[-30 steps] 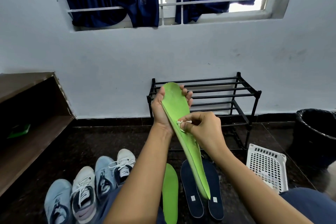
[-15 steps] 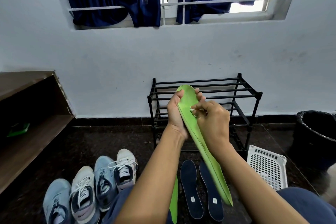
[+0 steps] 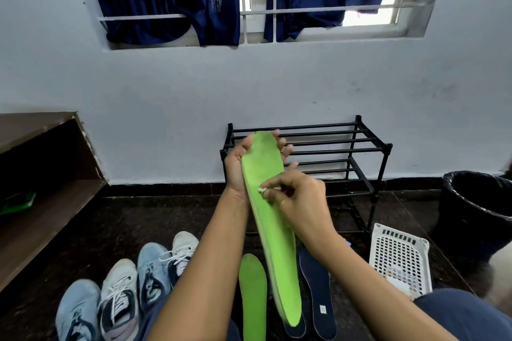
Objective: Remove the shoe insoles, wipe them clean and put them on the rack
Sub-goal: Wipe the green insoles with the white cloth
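The green insole (image 3: 277, 252) is held up in the middle of the frame, its top clamped by the left hand (image 3: 234, 166) fingers (image 3: 287, 149). A white wipe (image 3: 261, 190), pinched by the right hand (image 3: 302, 199), has been rubbed lower down than before, so cleaning is not finished.

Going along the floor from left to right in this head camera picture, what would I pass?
From the left: wooden shelf → row of sneakers → green insole on the floor → dark blue insoles → white basket → black bin.
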Available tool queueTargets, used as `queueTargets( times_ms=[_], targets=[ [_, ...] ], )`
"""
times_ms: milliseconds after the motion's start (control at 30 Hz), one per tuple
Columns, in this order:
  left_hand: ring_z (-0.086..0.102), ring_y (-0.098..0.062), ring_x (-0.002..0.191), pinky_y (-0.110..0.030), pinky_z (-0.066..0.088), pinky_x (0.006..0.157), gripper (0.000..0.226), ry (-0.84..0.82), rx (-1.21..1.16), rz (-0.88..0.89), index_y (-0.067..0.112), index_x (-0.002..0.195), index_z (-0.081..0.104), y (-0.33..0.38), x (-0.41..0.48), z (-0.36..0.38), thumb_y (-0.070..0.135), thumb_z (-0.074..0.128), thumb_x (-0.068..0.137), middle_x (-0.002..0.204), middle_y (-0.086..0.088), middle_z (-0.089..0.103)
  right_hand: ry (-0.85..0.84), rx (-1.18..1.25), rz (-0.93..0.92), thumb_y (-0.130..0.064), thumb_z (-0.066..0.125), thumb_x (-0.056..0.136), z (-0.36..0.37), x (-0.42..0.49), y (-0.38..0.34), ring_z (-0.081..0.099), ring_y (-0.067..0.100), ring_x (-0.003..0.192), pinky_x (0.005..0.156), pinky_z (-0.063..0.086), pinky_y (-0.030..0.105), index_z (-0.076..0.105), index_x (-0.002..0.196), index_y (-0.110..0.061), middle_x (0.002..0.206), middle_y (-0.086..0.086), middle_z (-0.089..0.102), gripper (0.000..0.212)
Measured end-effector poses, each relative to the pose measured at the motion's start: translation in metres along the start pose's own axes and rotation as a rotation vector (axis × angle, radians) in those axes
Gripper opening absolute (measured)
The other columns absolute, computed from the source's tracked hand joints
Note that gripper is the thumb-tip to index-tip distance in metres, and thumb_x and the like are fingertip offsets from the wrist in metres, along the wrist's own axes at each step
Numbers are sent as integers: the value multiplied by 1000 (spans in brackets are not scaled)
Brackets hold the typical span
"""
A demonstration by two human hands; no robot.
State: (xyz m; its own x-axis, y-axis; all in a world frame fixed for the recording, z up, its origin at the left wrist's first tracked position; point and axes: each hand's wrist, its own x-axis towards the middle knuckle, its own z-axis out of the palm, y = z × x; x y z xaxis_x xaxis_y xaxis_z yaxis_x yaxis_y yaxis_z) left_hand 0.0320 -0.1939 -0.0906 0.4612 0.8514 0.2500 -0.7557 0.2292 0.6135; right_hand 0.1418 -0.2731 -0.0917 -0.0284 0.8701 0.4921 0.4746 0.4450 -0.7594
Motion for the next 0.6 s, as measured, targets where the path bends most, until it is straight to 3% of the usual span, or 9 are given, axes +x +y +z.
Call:
queueTargets(
  times_ms=[133, 333, 433, 533, 600],
  targets=[
    [60, -22, 103, -45, 48, 92, 53, -72, -41, 14, 11, 106, 61, 7, -2, -5, 33, 78, 61, 101, -5, 62, -41, 58, 19, -7, 78, 70, 1, -3, -5, 57, -5, 68, 63, 39, 6, 76, 75, -22, 66, -15, 65, 15],
    [62, -22, 100, -49, 47, 94, 52, -44, -42, 32, 12, 101, 60, -4, -2, 0, 33, 80, 59, 98, -5, 60, 23, 86, 29, 1, 76, 70, 0, -1, -2, 59, -8, 68, 64, 39, 2, 76, 74, -16, 64, -15, 64, 17],
    [57, -26, 97, -45, 39, 103, 53, 8, -46, 49, 5, 97, 61, -15, 2, 8, 30, 83, 56, 95, -11, 57, 81, 41, -3, 2, 76, 69, -4, 6, 3, 60, -5, 70, 66, 38, 2, 76, 74, -16, 69, -10, 66, 19],
    [60, -27, 91, -35, 51, 88, 51, 46, -51, 39, 3, 92, 65, -25, 4, 13, 28, 84, 52, 89, -13, 60, 128, -9, -18, 3, 77, 68, -6, 11, 11, 61, 1, 71, 67, 41, 4, 75, 73, -17, 73, -4, 69, 20],
    [64, -26, 87, -31, 53, 81, 48, 62, -48, 24, 4, 92, 67, -30, 3, 16, 28, 82, 54, 88, -12, 62, 167, -55, -49, 3, 76, 67, -5, 12, 15, 62, 3, 68, 71, 47, 13, 75, 73, -16, 74, -3, 69, 20]
  ],
)
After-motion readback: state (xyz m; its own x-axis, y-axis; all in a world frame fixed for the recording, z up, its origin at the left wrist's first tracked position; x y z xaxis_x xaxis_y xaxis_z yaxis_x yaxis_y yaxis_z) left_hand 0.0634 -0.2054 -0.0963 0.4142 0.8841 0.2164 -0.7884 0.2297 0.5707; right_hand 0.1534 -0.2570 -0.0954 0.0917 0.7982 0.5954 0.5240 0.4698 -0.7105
